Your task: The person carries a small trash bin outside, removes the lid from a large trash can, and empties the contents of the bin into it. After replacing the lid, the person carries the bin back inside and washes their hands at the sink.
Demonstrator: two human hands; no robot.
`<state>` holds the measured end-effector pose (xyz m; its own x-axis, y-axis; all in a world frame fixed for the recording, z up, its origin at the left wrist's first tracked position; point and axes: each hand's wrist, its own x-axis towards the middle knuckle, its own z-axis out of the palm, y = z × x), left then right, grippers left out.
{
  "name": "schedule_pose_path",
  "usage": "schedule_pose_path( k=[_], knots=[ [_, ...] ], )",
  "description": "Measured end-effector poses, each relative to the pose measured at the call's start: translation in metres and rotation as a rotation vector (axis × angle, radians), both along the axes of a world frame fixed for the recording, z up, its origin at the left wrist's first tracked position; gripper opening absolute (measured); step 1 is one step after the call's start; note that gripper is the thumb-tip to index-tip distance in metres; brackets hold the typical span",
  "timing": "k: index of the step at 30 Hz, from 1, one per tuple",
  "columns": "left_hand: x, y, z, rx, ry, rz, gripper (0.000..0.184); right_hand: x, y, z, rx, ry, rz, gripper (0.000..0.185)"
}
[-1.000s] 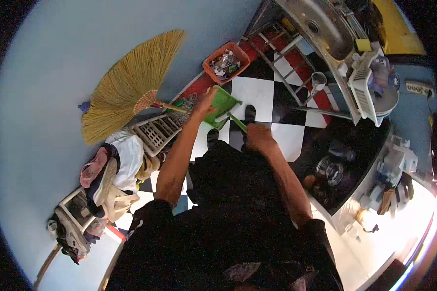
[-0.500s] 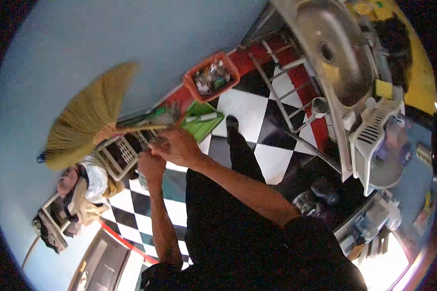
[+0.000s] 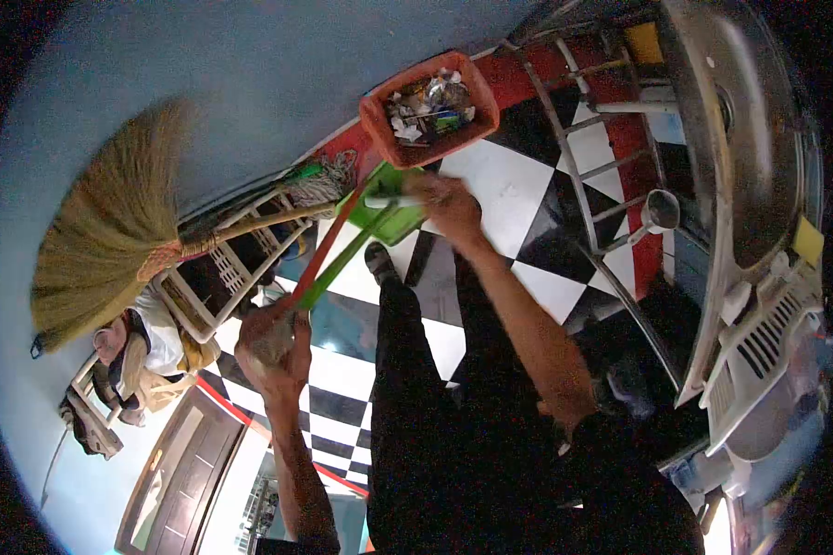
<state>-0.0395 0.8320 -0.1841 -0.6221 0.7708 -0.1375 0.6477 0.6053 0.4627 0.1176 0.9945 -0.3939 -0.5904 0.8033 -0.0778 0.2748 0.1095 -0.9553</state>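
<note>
Blue wall (image 3: 315,55), checkered floor (image 3: 518,190), straw broom (image 3: 111,222), waste bin (image 3: 449,148) and green dustpan (image 3: 403,222), as found.
The broom's wide head shows against the wall to my left; the bin, holding mixed scraps, sits at the wall's foot ahead of me. The dustpan is just on the bin's near side; whether it touches the floor I cannot tell. I judge it light, stiff plastic, unlikely to break but smooth enough to twist in a loose grip; its handle (image 3: 344,261) is the proper hold, the pan's edge a steadying point. My left hand (image 3: 273,344) is closed around the handle's near end, where a thin red rod (image 3: 331,240) also meets it. My right hand (image 3: 449,213) is at the pan's right side; blur hides whether it grips anything.
</note>
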Motion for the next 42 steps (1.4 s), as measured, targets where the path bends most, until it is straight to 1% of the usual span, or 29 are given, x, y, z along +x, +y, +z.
schedule_pose_path(
  k=[1,3,4,5,6,8,10,12,14,15,17,19,20,21,23,25,26,27,28,29,31,32,33,34,36,37,39,40,42],
  knots=[
    [0.005,-0.002,-0.001,0.009,-0.135,0.108,0.023,0.014,0.015,-0.038,0.135,-0.115,-0.068,0.019],
    [0.010,-0.009,-0.002,-0.055,-0.054,0.031,0.028,0.040,0.053,-0.121,0.387,-0.294,-0.150,0.014],
    [0.013,-0.011,-0.005,-0.001,-0.046,0.099,0.023,0.047,0.073,-0.159,0.522,-0.383,-0.183,0.014],
    [0.016,-0.015,-0.007,0.054,-0.036,0.167,0.017,0.042,0.101,-0.142,0.177,-0.388,-0.152,0.018],
    [0.014,-0.022,-0.007,-0.123,0.084,0.096,0.019,0.039,0.123,-0.140,0.312,-0.640,-0.119,0.024],
    [0.017,-0.023,-0.005,-0.146,-0.002,0.125,0.020,0.028,0.164,-0.117,0.326,-0.699,-0.054,0.026],
    [0.025,-0.037,-0.005,-0.176,-0.092,0.156,0.022,0.030,0.193,-0.163,0.356,-0.768,-0.007,0.030],
    [0.031,-0.053,-0.012,-0.031,0.070,0.123,0.025,0.035,0.222,-0.227,0.373,-0.841,0.044,0.034],
    [0.025,-0.038,-0.011,-0.070,0.026,0.134,0.026,0.037,0.247,-0.299,0.370,-0.878,0.126,0.039],
    [0.023,-0.031,-0.008,-0.118,-0.021,0.155,0.028,0.031,0.248,-0.304,0.328,-0.824,0.173,0.041],
    [0.021,-0.033,-0.006,-0.186,-0.063,0.184,0.030,0.018,0.238,-0.315,-0.106,-0.475,0.213,0.048],
    [0.015,-0.035,-0.005,-0.256,0.021,0.202,0.018,0.014,0.230,-0.296,-0.520,-0.112,0.229,0.055],
    [0.021,-0.024,-0.003,-0.200,0.038,0.205,0.019,0.024,0.231,-0.282,-0.516,-0.104,0.223,0.055],
    [0.028,-0.007,0.000,-0.144,0.055,0.207,0.020,0.042,0.229,-0.264,-0.636,-0.222,0.119,0.056],
    [0.022,0.005,0.007,-0.082,-0.071,0.232,0.032,0.065,0.211,-0.211,-0.686,-0.230,-0.037,0.058],
    [0.014,0.012,0.019,-0.119,-0.074,0.174,0.029,0.083,0.189,-0.198,-0.701,-0.282,-0.105,0.061],
    [0.008,0.005,0.024,-0.262,0.053,0.157,0.024,0.103,0.175,-0.221,-0.782,-0.442,-0.127,0.062],
    [0.006,0.003,0.029,-0.408,0.179,0.139,0.022,0.127,0.152,-0.253,-0.870,-0.207,-0.219,0.064],
    [0.006,0.016,0.033,-0.317,0.092,0.152,0.022,0.147,0.129,-0.251,-0.974,-0.084,-0.324,0.067],
    [0.005,0.019,0.033,-0.313,0.096,0.148,0.022,0.166,0.107,-0.249,-1.071,0.042,-0.434,0.070],
    [0.000,0.024,0.032,-0.140,0.020,0.040,0.021,0.182,0.061,-0.229,-0.998,-0.064,-0.733,0.069],
    [-0.004,0.043,0.042,-0.372,0.095,-0.118,0.021,0.197,0.043,-0.226,-0.989,-0.078,-0.701,0.063],
    [-0.006,0.046,0.042,-0.369,0.098,-0.127,0.021,0.210,0.020,-0.219,-0.902,0.095,-0.754,0.061],
    [-0.008,0.046,0.039,-0.378,0.177,-0.137,0.024,0.224,0.004,-0.225,-0.898,0.104,-0.763,0.061],
    [-0.002,0.068,0.044,-0.370,0.079,-0.019,0.026,0.269,-0.032,-0.254,-0.934,0.186,-0.813,0.054],
    [0.001,0.081,0.044,-0.370,0.080,-0.030,0.026,0.288,-0.045,-0.267,-0.952,0.227,-0.836,0.051],
    [0.004,0.102,0.042,-0.678,0.280,-0.062,0.027,0.303,-0.054,-0.262,-0.975,0.273,-0.869,0.048],
    [0.004,0.104,0.031,-0.678,0.286,-0.073,0.027,0.310,-0.054,-0.258,-0.986,0.399,-0.957,0.049],
    [0.001,0.105,0.003,-0.002,0.303,0.004,0.019,0.333,-0.070,-0.278,-0.495,-0.039,-0.642,0.056]
  ],
)
